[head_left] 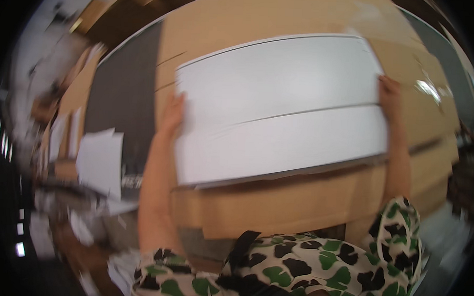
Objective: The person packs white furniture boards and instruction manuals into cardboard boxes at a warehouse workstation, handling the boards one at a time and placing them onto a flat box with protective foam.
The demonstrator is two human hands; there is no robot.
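A wide white panel (282, 92), perhaps a folded sheet or board, spans the space between my two hands. A dark line runs across it from side to side, and its near edge shows a grey underside. My left hand (174, 113) grips the panel's left edge. On the opposite side, my right hand (389, 96) is closed on the right edge, near its upper part. Both hands are somewhat blurred. Beneath the panel lies brown cardboard (234, 209), which it partly hides.
The cardboard covers much of a dark grey tabletop (126, 74). White paper sheets (101, 158) hang over the table's left front. Clear tape or film (429, 90) glints on the cardboard at right. Cardboard pieces (72, 114) stand along the far left.
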